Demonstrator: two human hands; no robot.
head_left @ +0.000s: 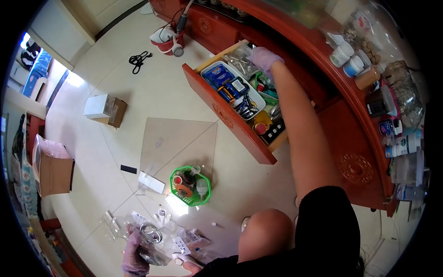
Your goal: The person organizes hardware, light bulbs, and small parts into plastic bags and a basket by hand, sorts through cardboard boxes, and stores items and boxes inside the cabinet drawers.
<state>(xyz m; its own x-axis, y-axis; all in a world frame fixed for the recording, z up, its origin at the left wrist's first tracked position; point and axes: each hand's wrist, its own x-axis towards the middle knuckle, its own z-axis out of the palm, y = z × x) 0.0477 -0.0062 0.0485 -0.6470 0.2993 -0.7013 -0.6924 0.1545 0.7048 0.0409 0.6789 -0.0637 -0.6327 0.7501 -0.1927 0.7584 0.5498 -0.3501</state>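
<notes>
My right hand (266, 60), in a thin purplish glove, reaches into the back of the pulled-out red drawer (230, 117). Its fingers curl down beside clear plastic packaging (241, 60); what they hold, if anything, is hidden. In the drawer a white tray (259, 102) carries blue packs (217, 75) and several batteries (226, 94). Low on the left, my left hand (134, 251), gloved too, is closed on a crumpled clear plastic bag (154, 256). A shiny round coil or ring (151, 233) lies against that bag, among loose clear packets (196, 237) on the floor.
A green basket (207, 196) of small containers stands on the tiles near a clear sheet (177, 138). A white box (99, 107), a cardboard box (55, 173), black cable (138, 60) and red bucket (161, 45) are farther off. Bottles (341, 53) line the cabinet top.
</notes>
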